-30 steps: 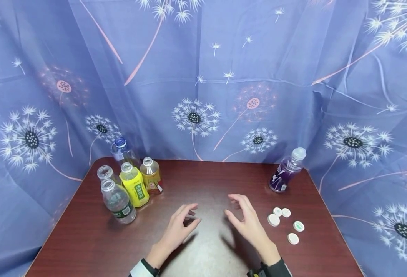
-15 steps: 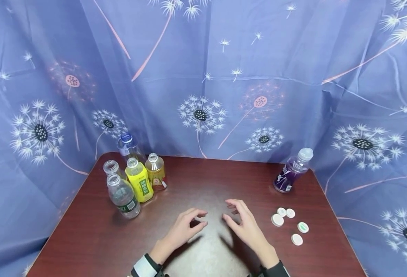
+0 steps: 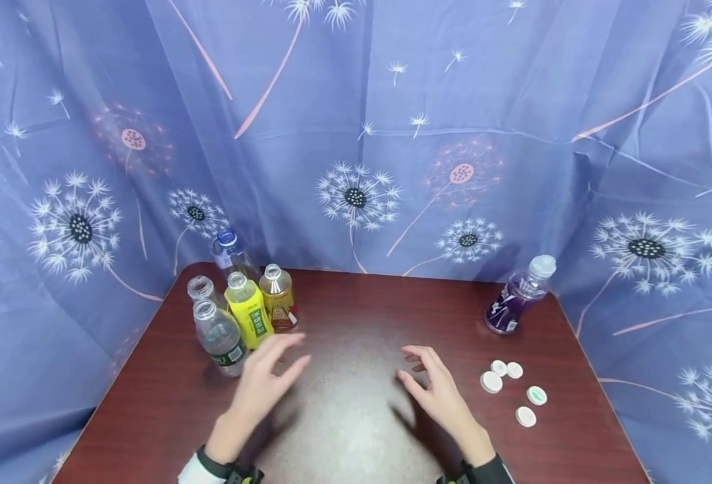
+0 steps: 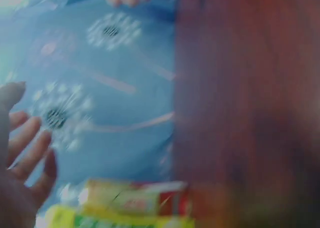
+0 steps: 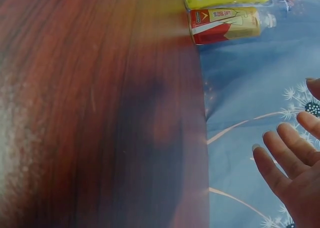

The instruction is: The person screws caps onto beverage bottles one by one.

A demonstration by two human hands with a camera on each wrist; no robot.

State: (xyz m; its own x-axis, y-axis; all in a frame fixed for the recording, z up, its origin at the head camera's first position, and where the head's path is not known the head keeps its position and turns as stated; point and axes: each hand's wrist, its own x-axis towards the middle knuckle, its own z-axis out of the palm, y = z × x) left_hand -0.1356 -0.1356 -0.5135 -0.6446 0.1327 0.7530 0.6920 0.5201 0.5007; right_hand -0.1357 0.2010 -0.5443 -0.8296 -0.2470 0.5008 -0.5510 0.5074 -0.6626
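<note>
Yellow bottle (image 3: 248, 312): overlapped by left hand (image 3: 261, 384), spread; contact can't be confirmed.
Right hand (image 3: 438, 393): spread, held near white caps (image 3: 491, 382).

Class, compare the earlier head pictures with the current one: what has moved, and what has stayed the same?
The left hand has moved to the left, toward the group of bottles, and grips none of them. The head view has also shifted slightly. The right hand stays in much the same place, holding nothing; the bottles, the purple bottle and the white caps look unmoved.
</note>
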